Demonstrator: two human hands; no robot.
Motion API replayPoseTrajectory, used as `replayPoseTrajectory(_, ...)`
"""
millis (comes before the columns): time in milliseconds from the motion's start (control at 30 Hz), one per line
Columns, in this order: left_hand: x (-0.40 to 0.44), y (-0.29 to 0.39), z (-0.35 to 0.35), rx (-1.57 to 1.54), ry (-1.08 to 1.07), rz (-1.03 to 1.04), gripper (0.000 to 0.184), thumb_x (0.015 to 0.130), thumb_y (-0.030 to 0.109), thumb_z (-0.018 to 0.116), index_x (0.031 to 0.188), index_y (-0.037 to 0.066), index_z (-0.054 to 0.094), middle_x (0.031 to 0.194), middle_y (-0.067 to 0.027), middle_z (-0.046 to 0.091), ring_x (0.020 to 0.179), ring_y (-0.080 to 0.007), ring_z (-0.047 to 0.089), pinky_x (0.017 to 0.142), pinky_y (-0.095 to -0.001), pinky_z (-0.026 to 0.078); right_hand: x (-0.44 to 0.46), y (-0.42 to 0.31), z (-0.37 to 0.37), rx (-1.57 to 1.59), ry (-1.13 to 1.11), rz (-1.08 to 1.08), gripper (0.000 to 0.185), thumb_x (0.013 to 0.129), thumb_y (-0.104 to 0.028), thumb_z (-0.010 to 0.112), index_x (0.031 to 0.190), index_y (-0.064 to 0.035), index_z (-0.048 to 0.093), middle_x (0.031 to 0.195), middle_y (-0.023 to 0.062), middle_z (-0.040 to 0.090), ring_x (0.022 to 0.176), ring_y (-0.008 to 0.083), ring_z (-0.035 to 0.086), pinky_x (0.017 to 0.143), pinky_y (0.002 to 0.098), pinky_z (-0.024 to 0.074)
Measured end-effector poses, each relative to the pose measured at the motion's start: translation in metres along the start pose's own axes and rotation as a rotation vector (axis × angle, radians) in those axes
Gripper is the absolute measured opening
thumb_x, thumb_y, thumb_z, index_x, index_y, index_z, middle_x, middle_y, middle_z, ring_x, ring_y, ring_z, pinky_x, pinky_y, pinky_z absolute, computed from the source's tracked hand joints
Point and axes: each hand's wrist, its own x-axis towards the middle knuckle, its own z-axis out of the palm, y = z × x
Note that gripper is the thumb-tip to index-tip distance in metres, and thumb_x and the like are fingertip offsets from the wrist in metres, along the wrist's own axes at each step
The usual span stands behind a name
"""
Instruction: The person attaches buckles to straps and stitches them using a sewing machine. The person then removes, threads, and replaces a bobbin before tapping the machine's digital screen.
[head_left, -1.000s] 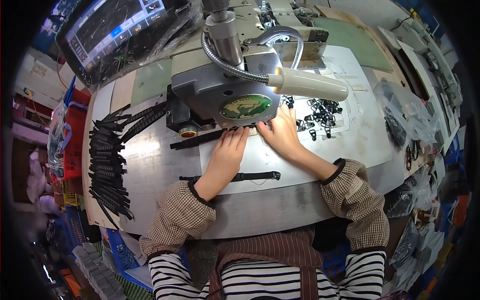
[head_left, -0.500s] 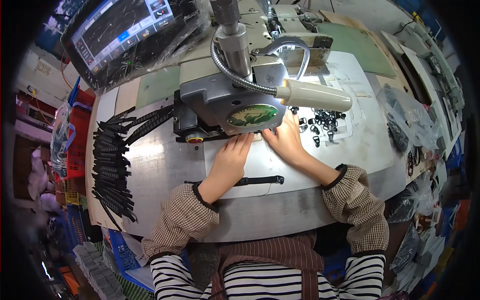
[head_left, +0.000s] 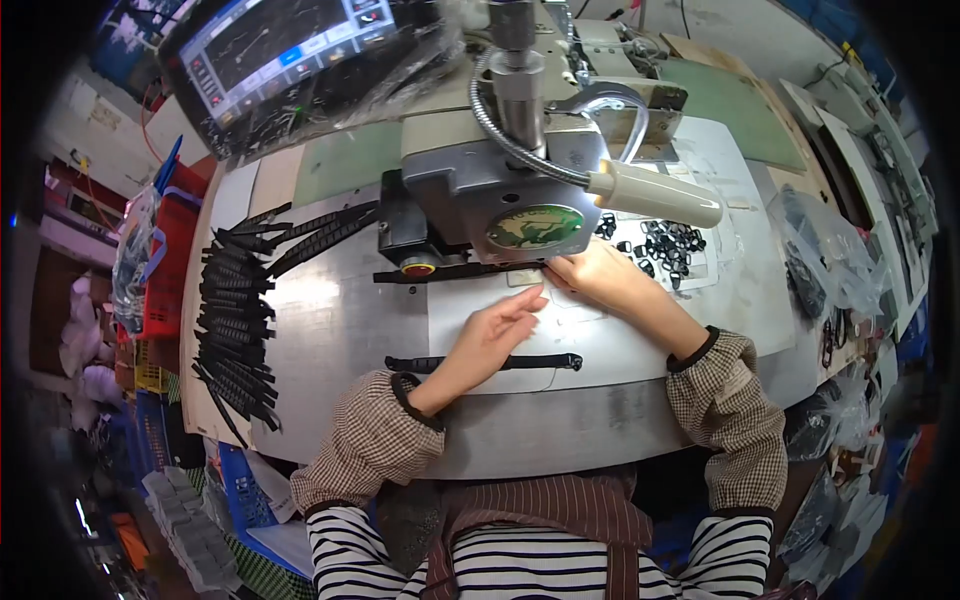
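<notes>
A grey metal sewing-machine head point(head_left: 450, 185) is set over a white sheet point(head_left: 640, 340) on a brushed-metal table point(head_left: 330, 345). An oval green-and-gold badge point(head_left: 537, 228) is fixed on its front; lettering is seen along the badge's upper edge but cannot be read with certainty. A dark touchscreen monitor point(head_left: 290, 60), wrapped in clear plastic, is lit at upper left; its blue and white on-screen labels are too small to be read.

A long flat black webbing strap point(head_left: 440, 274) is laid along the front edge of the machine head, its left end sticking out below a red button with a yellow ring point(head_left: 418, 269). The strap's right end is reached by the right hand point(head_left: 608, 276), fingers bent in under the head; whether it is pinched cannot be told. The left hand point(head_left: 494, 334) is held apart from the right, fingers loosely spread, nothing seen in it, over the sheet. A second black strap with end fittings point(head_left: 535, 362) is partly covered by the left wrist. Small black plastic buckles point(head_left: 668, 248) are heaped at right; ribbed black straps point(head_left: 235, 330) are piled at left.
</notes>
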Motion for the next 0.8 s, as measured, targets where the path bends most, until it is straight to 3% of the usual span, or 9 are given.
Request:
replayPoseTrajectory(33,-0.001,-0.001,-0.002,-0.040,-0.064,-0.044,0.047,0.097,0.023,0.039,0.140,0.005,0.031,0.129,-0.0146,0.048,0.114,-0.0229,0.048,0.097,-0.0348,0.039,0.000,0.000,0.004,-0.061,0.116,-0.097,0.010,0.069,-0.007,0.058,0.077,-0.0003,0.056,0.080,0.0103,0.051,0.080,0.0261,0.055,0.073,0.0349,0.0463)
replayPoseTrajectory(167,-0.018,-0.006,0.006,-0.900,-0.119,-0.216,0.060,0.096,0.048,0.028,0.142,0.010,0.021,0.131,-0.0116,0.043,0.118,-0.0222,0.046,0.101,-0.0401,0.036,-0.004,-0.028,-0.002,-0.009,0.185,-0.311,0.017,0.064,-0.014,0.063,0.072,-0.0025,0.053,0.075,0.0080,0.051,0.069,0.0228,0.052,0.062,0.0328,0.0460)
replayPoseTrajectory(333,-0.077,-0.014,0.011,-1.079,-0.151,-0.276,0.050,0.098,0.041,0.026,0.136,0.008,0.030,0.135,-0.0148,0.040,0.122,-0.0266,0.043,0.104,-0.0450,0.033,0.024,-0.101,-0.002,0.403,0.193,0.030,0.012,0.074,-0.012,0.062,0.068,-0.0030,0.056,0.060,0.0114,0.051,0.057,0.0297,0.053,0.052,0.0395,0.0428)
replayPoseTrajectory(467,-0.097,-0.003,0.004,-0.719,-0.090,-0.362,0.049,0.099,0.033,0.026,0.140,0.005,0.022,0.134,-0.0195,0.041,0.122,-0.0297,0.044,0.104,-0.0407,0.035,0.091,-0.091,0.068,0.298,0.036,0.475,0.045,0.090,-0.039,0.047,0.074,0.0016,0.060,0.062,0.0206,0.058,0.056,0.0370,0.059,0.052,0.0448,0.0459)
replayPoseTrajectory(533,-0.103,-0.005,-0.004,-0.607,-0.082,-0.361,0.049,0.099,0.028,0.029,0.141,0.002,0.020,0.127,-0.0195,0.047,0.114,-0.0278,0.051,0.098,-0.0375,0.041,0.110,-0.078,0.124,0.174,0.232,0.157,0.023,0.080,-0.021,0.057,0.069,-0.0017,0.063,0.065,0.0147,0.062,0.064,0.0348,0.063,0.055,0.0449,0.0489)
replayPoseTrajectory(567,-0.106,-0.007,-0.009,-0.551,-0.087,-0.360,0.048,0.099,0.028,0.029,0.139,0.000,0.024,0.122,-0.0181,0.051,0.106,-0.0248,0.054,0.093,-0.0354,0.044,0.125,-0.084,0.113,0.057,-0.161,0.257,0.009,0.074,-0.011,0.058,0.074,-0.0040,0.065,0.073,0.0156,0.064,0.071,0.0352,0.063,0.062,0.0448,0.0489)
replayPoseTrajectory(600,-0.109,-0.008,-0.017,-0.494,-0.086,-0.357,0.047,0.099,0.027,0.030,0.137,-0.002,0.028,0.116,-0.0167,0.055,0.099,-0.0218,0.058,0.088,-0.0333,0.046,0.135,-0.084,0.122,0.178,-0.212,0.343,0.014,0.070,-0.006,0.058,0.082,-0.0043,0.064,0.077,0.0182,0.064,0.074,0.0335,0.064,0.064,0.0453,0.0480)
replayPoseTrajectory(700,-0.122,-0.001,-0.054,-0.167,-0.212,-0.360,0.037,0.098,0.023,0.037,0.118,-0.004,0.053,0.090,-0.0071,0.064,0.068,-0.0096,0.055,0.063,-0.0215,0.044,0.112,-0.098,0.085,0.470,0.119,0.442,0.013,0.072,-0.009,0.057,0.081,-0.0014,0.061,0.074,0.0174,0.065,0.069,0.0293,0.064,0.062,0.0430,0.0480)
replayPoseTrajectory(800,-0.144,0.028,-0.107,0.269,-0.253,-0.483,0.030,0.097,0.018,0.041,0.108,-0.001,0.061,0.080,-0.0010,0.063,0.065,-0.0051,0.051,0.059,-0.0180,0.040,0.071,-0.099,0.056,0.860,0.224,0.497,0.012,0.078,-0.012,0.058,0.079,0.0003,0.060,0.069,0.0117,0.065,0.062,0.0201,0.062,0.056,0.0355,0.0470)
